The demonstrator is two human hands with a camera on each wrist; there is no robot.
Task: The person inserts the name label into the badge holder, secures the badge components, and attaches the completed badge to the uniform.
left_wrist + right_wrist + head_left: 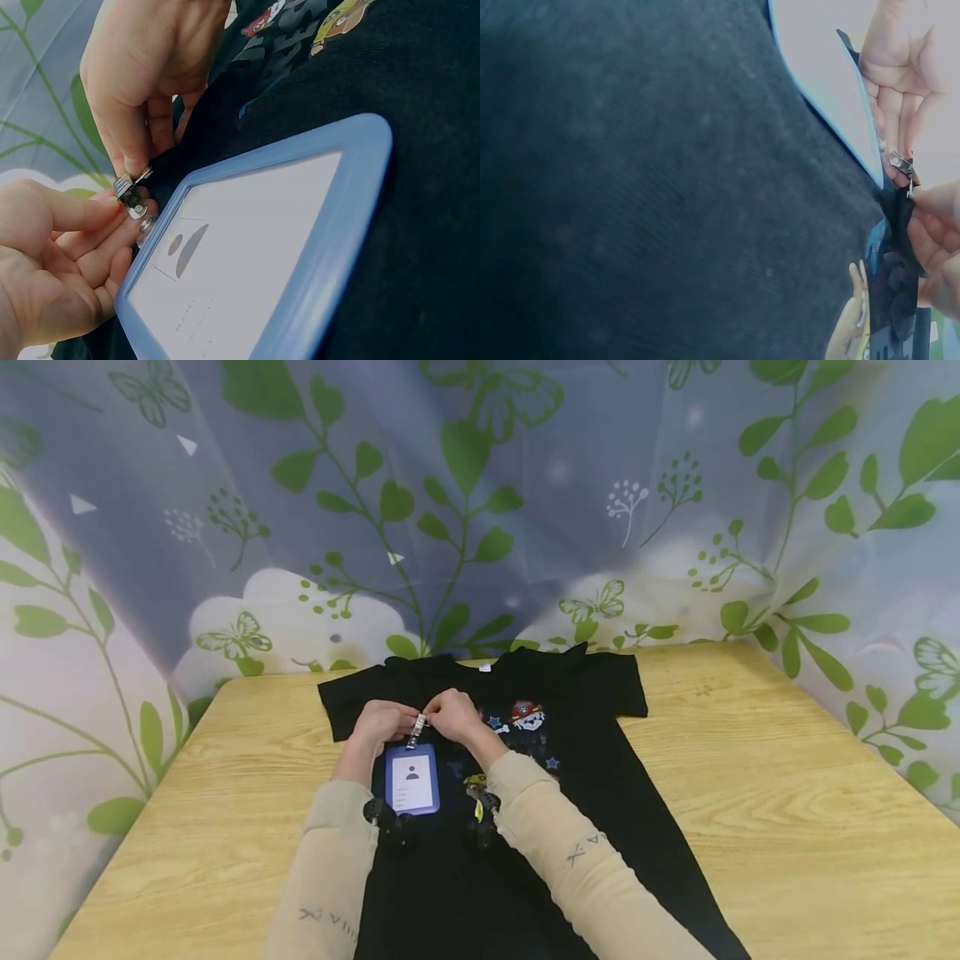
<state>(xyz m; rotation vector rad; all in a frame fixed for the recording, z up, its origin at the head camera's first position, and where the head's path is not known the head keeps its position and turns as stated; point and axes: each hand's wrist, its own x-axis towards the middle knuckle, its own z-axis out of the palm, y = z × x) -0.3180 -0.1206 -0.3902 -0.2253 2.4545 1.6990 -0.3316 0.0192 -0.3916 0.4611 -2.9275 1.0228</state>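
A black T-shirt (pixel 525 860) with cartoon prints lies spread out, collar at the far side. Over its left chest is a blue-framed ID badge (pixel 390 777) with a white card, hanging from a metal clip (pixel 417 731). My left hand (pixel 378 723) pinches this clip between thumb and fingers, as the left wrist view shows. Just across from it, my right hand (pixel 453 714) grips a fold of the shirt's fabric (pixel 904 232), its fingertips touching the clip's end. Whether the clip has cloth in its bite is hidden by the fingers.
Under the shirt is a wooden table (pixel 787 760). A curtain (pixel 555 527) printed with leaves and butterflies hangs behind the table and along both sides. Black wrist devices (pixel 393 827) sit at the cuffs of beige sleeves.
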